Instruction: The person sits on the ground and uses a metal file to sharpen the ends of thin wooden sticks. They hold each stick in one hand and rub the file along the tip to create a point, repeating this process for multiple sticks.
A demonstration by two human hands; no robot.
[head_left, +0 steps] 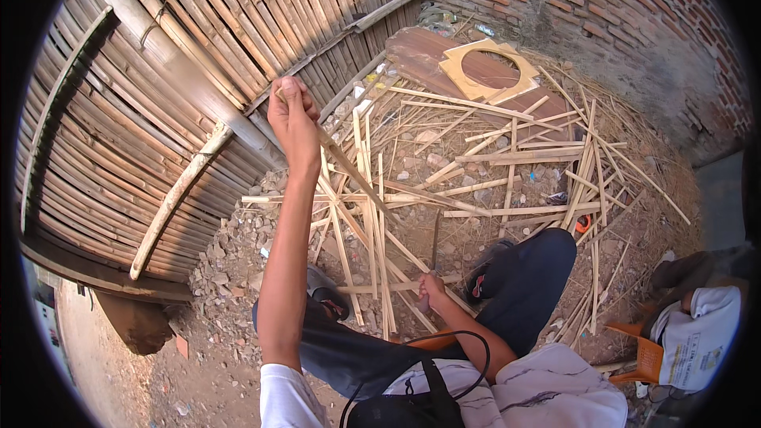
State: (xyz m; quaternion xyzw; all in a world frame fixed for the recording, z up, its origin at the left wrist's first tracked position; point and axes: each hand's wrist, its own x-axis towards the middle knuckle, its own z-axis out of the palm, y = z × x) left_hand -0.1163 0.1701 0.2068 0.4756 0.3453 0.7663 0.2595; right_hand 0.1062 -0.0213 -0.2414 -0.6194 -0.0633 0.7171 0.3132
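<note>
My left hand (293, 115) is raised at arm's length beside the bamboo wall, its fingers closed around the upper end of a bamboo strip (353, 168). The strip slants down to the right toward the ground between my knees. Low between my legs, my right hand (432, 292) grips a knife (435, 242) with a long dark blade that points up and away from me. Blade and strip appear apart, though their depth is hard to judge. Split bamboo strips (378, 257) lie crossed on the ground just in front of both hands.
A bamboo slat wall (103, 143) rises on the left and a brick wall (610, 16) at the back. A wooden frame with a round hole (452, 71) rests on a brown board (412, 51). More strips (523, 210) cover the rubble ground (230, 269). An orange chair (638, 353) stands at right.
</note>
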